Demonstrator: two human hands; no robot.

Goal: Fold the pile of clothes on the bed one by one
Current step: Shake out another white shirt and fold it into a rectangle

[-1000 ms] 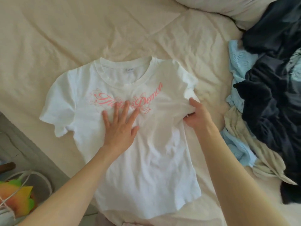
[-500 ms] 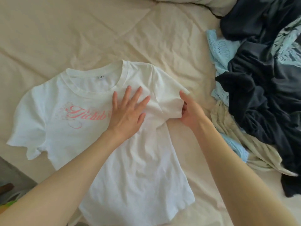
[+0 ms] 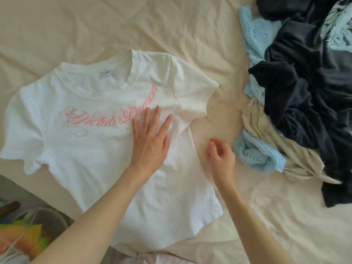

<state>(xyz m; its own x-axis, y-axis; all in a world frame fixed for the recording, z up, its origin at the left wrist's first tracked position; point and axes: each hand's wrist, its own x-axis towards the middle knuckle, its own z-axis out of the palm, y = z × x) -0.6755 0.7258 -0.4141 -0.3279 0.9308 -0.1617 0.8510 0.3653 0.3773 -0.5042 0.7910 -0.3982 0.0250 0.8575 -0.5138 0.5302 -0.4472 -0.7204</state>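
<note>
White tee (image 3: 91, 141) spread face up on the bed (image 3: 95, 35), collar away, pink script across the chest, right sleeve (image 3: 194, 96) flat and just beside the bare sheet. Left hand (image 3: 150, 141) pressed flat on the chest, fingers straight and spread. Right hand (image 3: 221, 159) hovering off the tee's right edge, fingers loosely curled, holding nothing.

Judged step: smoothing before the first fold. Best done by keeping the left palm down as an anchor, pinching the right sleeve and side seam together, and bringing both over toward the middle in 1 pass; wrinkles near the armpit worth sweeping out first. Thin cotton likely to drag if pulled without the anchor.

Pile (image 3: 297, 96) well to the right: dark garments on top, pale blue knit and cream cloth beneath, all unfolded.

Basket (image 3: 53, 223) at lower left, off the bed; a bright yellow-green item and white cord inside, rest unclear.
</note>
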